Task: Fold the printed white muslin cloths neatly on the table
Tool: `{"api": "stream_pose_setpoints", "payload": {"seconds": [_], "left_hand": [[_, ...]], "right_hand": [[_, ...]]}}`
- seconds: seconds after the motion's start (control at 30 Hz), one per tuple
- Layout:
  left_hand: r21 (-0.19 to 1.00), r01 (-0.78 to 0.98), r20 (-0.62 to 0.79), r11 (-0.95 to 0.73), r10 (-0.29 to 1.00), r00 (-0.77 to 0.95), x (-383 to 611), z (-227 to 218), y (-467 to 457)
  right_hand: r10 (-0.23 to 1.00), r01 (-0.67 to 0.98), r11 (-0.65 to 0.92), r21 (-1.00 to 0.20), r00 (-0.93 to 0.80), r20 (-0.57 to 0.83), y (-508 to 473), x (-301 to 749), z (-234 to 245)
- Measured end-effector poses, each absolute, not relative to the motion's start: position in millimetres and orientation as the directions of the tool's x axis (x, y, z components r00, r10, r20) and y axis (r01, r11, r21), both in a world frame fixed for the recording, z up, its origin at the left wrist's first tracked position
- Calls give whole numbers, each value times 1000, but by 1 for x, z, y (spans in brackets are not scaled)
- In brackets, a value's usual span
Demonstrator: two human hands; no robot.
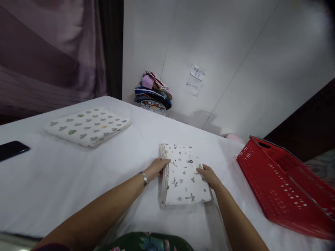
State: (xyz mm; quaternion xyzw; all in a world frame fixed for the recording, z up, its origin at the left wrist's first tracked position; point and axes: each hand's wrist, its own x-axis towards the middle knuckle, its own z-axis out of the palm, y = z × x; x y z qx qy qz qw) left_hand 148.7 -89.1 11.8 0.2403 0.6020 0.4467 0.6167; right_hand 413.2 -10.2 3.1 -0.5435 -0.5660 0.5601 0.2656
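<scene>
A folded white cloth with small printed figures (183,174) lies on the white table (78,181) in front of me. My left hand (157,168) grips its left folded edge, fingers curled round the layers; a bracelet is on that wrist. My right hand (208,175) holds the cloth's right edge, fingers resting on top. Both hands clasp the cloth from either side.
Another folded cloth with grey and green shapes (87,126) lies at the far left. A black phone (12,150) rests at the left edge. A red plastic basket (285,184) stands at the right. A stack of coloured fabrics (154,93) sits against the wall.
</scene>
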Motion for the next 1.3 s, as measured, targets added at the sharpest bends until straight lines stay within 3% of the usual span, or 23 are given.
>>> {"api": "stream_pose_setpoints", "payload": {"seconds": [0.17,0.37,0.67,0.9,1.1,1.3], "left_hand": [[872,-268,-464,409,865,-190,146,7,-96],[837,-299,-512,458,849,-130,141,-1,-99],[834,-317,-506,452,856,-110,139,-2,-99],[834,-337,-506,438,849,-150,145,0,-102],[813,-398,-498,425,862,-96,151,7,-108],[807,-433,-477,401,875,-79,153,12,-111]], "right_hand": [[926,218,-125,-968,-324,-192,-5,409,9],[896,304,-193,-933,-332,-294,0,408,-3],[885,338,-215,-916,-330,-329,-1,409,-2],[929,349,-125,-929,-287,-233,5,402,2],[942,511,-32,-859,-273,-197,9,396,13],[947,692,171,-701,-313,-77,-5,383,39]]}}
